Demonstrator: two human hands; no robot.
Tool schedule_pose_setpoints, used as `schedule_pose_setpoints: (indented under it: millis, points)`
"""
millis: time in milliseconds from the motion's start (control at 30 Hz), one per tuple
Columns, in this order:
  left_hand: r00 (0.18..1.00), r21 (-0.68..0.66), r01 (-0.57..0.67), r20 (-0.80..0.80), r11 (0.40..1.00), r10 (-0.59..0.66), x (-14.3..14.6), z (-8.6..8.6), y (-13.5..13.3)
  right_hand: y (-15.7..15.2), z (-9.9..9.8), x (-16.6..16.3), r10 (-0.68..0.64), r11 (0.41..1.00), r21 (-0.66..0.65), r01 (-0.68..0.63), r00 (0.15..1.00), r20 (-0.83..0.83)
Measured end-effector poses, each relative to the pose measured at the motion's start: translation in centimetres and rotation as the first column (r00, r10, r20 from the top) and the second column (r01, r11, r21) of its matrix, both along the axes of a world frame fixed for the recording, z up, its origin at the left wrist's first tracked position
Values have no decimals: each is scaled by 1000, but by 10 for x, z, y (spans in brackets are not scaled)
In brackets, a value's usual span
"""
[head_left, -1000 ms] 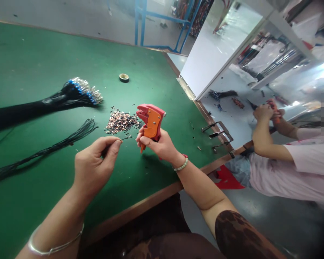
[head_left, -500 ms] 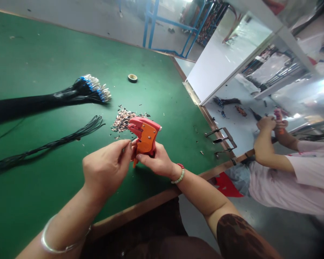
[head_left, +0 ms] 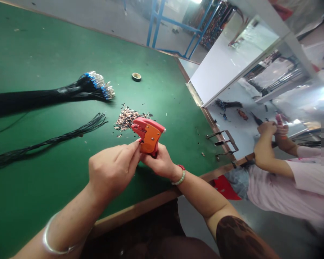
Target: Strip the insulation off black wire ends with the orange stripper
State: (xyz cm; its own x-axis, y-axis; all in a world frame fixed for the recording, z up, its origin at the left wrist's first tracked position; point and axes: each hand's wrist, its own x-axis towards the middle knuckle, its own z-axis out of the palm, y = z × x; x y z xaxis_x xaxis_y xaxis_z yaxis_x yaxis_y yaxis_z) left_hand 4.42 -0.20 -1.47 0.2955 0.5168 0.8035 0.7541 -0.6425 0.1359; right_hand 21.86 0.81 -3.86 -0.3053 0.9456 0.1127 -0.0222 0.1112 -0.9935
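Observation:
My right hand (head_left: 160, 162) is wrapped round the handle of a red and orange crimping tool (head_left: 149, 132), held just above the green table (head_left: 43, 46). My left hand (head_left: 112, 169) is pinched shut, its fingertips pressed against the tool's jaw; whatever it pinches is hidden by the fingers. Just beyond the tool lies a heap of small metal terminals (head_left: 128, 118).
A thick black wire bundle with blue-sleeved terminals (head_left: 95, 83) and a thinner bunch of loose black wires (head_left: 51, 140) lie to the left. A tape roll (head_left: 136, 76) sits further back. Metal brackets (head_left: 223, 140) stand at the table's right edge. Another person in pink (head_left: 291, 180) works at the right.
My left hand, which pinched a short black wire apart from the tool, has moved right until its fingertips meet the tool's jaw. The tool has come lower and nearer to me.

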Motion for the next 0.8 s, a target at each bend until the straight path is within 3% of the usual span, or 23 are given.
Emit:
schedule_pose_setpoints:
  millis: [333, 600, 800]
  points:
    - [1000, -31, 0, -4, 1000, 0, 1, 1, -2, -1, -1, 3, -29, 999, -12, 30, 998, 49]
    - [999, -61, 42, 28, 997, -41, 4, 3, -3, -1, 10, 0, -6, 1000, 3, 6, 998, 66]
    - [998, -71, 40, 45, 997, -37, 5, 1, -4, -3, 4, 1, -68, 998, -9, 70, 988, 136]
